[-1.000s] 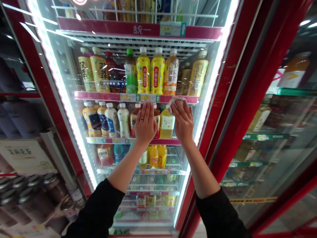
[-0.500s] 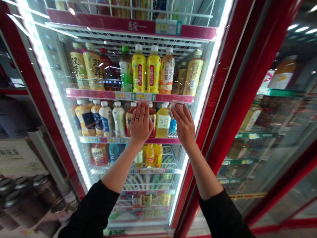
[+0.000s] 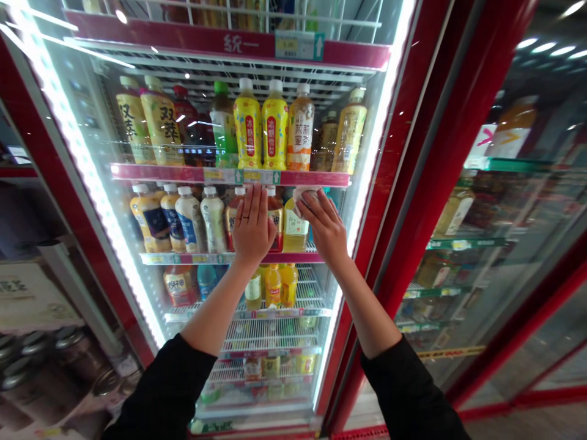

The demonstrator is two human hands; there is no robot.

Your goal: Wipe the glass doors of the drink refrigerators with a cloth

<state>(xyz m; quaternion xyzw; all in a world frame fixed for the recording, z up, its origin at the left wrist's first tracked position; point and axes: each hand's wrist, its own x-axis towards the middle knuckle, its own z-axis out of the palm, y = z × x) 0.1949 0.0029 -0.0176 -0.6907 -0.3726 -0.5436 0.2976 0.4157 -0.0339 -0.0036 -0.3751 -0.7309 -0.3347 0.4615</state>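
The left hand point(image 3: 252, 229) is open and flat against a smooth, see-through glass door point(image 3: 202, 150). The right hand point(image 3: 326, 229), fingers stretched out, presses a crumpled, pale cloth point(image 3: 302, 195) on the glass. Behind stand two round yellow plastic bottles point(image 3: 275, 131).

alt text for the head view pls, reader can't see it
A person's flat right hand holds a crumpled pale cloth against a glass-fronted drinks cooler; the left hand lies flat alongside. Bottles stand on lit shelves inside.

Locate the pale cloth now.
The pale cloth sits under the right hand in the head view, right of the left hand, just below a pink shelf edge.
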